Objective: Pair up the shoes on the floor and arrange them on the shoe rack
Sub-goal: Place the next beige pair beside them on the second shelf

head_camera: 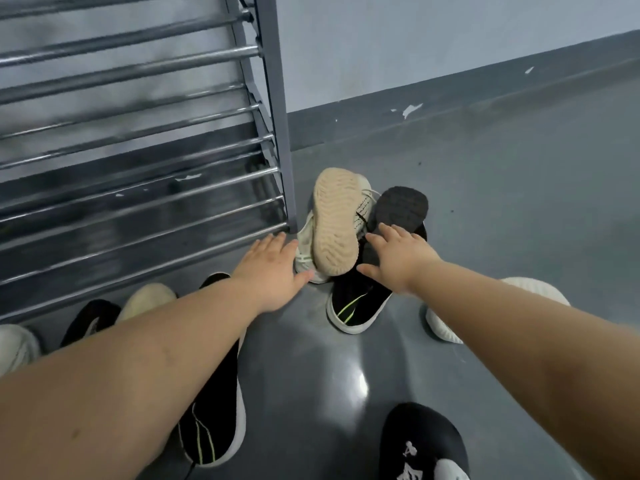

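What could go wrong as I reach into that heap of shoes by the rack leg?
The beige-soled shoe lies sole-up on other shoes; pulling it could tumble the heap and scatter the dark-soled shoe. The left hand is near the rack leg and may knock it. The green-striped black shoes lie apart, so mismatching is possible.

floor [502,202]: grey and glossy, with a bright glare patch near the bottom centre and a few dark specks on the far right.
wall [415,39]: pale grey-blue, at the far right.
baseboard [450,95]: darker grey band along the wall's foot, running up to the right, with white chips where paint has flaked.
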Demonstrator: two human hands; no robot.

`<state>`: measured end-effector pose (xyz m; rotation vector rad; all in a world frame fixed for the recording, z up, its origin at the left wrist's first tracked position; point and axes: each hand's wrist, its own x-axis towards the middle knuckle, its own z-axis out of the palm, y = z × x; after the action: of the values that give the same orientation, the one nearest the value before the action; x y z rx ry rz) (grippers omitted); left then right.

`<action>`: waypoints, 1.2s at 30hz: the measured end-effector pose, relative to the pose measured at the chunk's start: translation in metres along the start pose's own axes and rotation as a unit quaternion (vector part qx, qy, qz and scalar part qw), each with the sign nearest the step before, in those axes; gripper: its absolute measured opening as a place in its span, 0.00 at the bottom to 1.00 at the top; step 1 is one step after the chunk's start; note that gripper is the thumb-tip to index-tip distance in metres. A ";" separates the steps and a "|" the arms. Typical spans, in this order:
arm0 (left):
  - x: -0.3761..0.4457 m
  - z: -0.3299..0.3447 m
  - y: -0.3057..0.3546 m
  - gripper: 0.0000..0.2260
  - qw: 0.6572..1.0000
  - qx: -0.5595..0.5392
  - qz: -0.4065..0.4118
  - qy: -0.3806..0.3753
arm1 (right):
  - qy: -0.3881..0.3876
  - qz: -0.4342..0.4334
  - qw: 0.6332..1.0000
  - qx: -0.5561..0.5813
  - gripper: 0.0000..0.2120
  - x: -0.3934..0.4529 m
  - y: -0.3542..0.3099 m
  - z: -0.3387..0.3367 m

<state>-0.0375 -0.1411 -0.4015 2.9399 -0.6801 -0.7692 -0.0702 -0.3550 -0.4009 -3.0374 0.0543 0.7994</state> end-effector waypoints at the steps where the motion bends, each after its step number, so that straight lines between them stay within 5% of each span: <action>1: 0.008 0.002 0.000 0.32 1.000 -0.007 -0.003 -0.003 | -0.003 0.003 1.000 0.007 0.35 0.006 -0.001 0.005; 12: 0.066 0.034 0.013 0.30 0.991 -0.121 -0.050 -0.032 | -0.022 0.027 0.997 0.066 0.35 0.046 -0.007 0.032; 16: 0.063 0.043 0.019 0.27 0.976 -0.205 -0.072 0.024 | -0.033 0.035 0.991 0.125 0.33 0.046 -0.003 0.031; 26: 0.017 0.025 0.014 0.23 0.870 -0.487 -0.004 0.070 | 0.079 -0.005 0.974 0.211 0.29 0.007 -0.036 0.034; 29: -0.010 0.023 0.012 0.24 0.866 -0.494 0.000 0.079 | 0.072 0.046 0.905 0.416 0.27 -0.019 -0.059 0.034; 33: -0.063 0.047 0.016 0.29 0.892 -0.441 -0.006 0.101 | -0.029 0.143 0.694 0.705 0.31 -0.043 -0.098 0.037; 36: -0.101 0.066 0.024 0.36 0.873 -0.476 0.019 0.104 | -0.082 0.139 0.635 0.755 0.28 -0.063 -0.116 0.052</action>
<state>-0.1573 -0.1148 -0.4094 2.0400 -0.2176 -0.5383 -0.1462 -0.2366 -0.4162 -1.3182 0.7524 0.5086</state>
